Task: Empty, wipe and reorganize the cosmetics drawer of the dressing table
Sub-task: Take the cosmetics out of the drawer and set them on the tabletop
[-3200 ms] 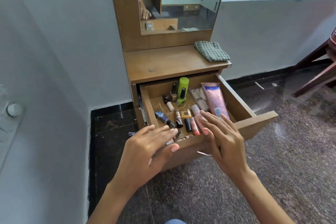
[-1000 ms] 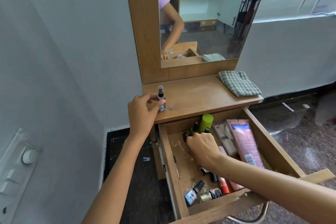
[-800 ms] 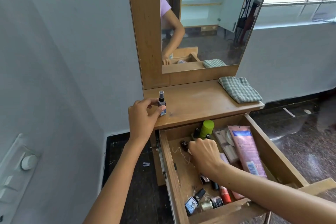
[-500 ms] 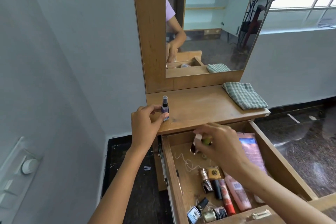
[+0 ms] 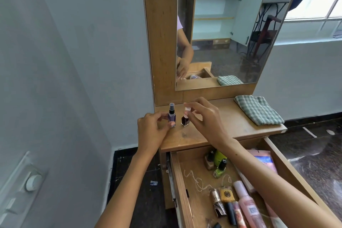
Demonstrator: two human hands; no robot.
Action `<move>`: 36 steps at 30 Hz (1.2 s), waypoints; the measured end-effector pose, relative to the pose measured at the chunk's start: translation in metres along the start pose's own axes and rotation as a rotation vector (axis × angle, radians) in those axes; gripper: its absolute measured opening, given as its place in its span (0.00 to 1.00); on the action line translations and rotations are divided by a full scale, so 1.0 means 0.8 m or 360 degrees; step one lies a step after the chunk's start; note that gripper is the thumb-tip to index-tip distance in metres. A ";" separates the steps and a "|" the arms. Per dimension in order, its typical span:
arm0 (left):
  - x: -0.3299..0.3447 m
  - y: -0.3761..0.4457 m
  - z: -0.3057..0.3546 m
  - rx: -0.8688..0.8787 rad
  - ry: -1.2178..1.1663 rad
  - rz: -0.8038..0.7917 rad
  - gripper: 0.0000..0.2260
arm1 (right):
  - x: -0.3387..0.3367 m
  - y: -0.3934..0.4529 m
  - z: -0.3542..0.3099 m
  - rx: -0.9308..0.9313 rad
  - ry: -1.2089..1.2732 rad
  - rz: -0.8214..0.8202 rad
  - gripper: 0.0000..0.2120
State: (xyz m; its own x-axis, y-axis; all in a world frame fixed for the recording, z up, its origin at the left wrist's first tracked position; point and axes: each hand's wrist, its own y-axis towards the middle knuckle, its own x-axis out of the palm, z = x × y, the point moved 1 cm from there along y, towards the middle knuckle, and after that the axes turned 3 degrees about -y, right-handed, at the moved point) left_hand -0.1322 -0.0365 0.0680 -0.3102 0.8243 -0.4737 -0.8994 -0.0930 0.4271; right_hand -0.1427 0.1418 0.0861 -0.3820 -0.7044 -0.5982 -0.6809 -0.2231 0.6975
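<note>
The wooden drawer (image 5: 177,181) is pulled out below the dressing table top (image 5: 218,122). Several cosmetics lie in it: a green nail polish (image 5: 219,169), a beige polish bottle (image 5: 209,161), lipsticks (image 5: 229,209), a pink tube (image 5: 248,205) and a string. On the top's left end a small purple spray bottle (image 5: 172,114) stands upright, pinched by my left hand (image 5: 151,131). Right beside it stands a dark nail polish bottle with a white cap (image 5: 185,119); my right hand (image 5: 205,118) pinches its cap.
A folded green checked cloth (image 5: 258,110) lies on the right end of the table top. The mirror (image 5: 231,29) rises behind. A grey wall (image 5: 74,61) closes the left side. Dark stone floor (image 5: 314,153) lies to the right.
My right hand lifted the dark nail polish bottle out of the drawer and set it on the table top beside the spray bottle. My left hand stayed on the spray bottle.
</note>
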 end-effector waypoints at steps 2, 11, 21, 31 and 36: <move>0.000 0.003 -0.001 -0.0010 -0.0026 -0.0008 0.11 | 0.006 -0.003 0.004 0.0044 0.0030 -0.0013 0.10; 0.002 0.015 -0.009 -0.0013 0.0041 0.0013 0.11 | 0.019 -0.005 0.013 0.0465 0.0307 -0.0102 0.25; -0.001 0.031 -0.035 -0.0003 0.0050 0.0071 0.11 | 0.039 0.007 0.019 0.0397 0.0141 -0.0165 0.16; -0.001 0.035 -0.030 0.0023 0.0128 0.0127 0.11 | 0.030 0.021 0.016 0.0682 -0.0057 -0.0232 0.14; 0.000 0.039 -0.033 -0.0001 0.0116 0.0137 0.12 | 0.042 0.025 0.024 0.0876 0.0492 -0.0246 0.13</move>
State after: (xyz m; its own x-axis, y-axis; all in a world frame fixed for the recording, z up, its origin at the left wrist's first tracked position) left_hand -0.1687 -0.0542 0.0611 -0.4077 0.7704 -0.4902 -0.8687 -0.1619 0.4681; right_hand -0.1814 0.1265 0.0725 -0.1124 -0.8716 -0.4771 -0.9656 -0.0175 0.2594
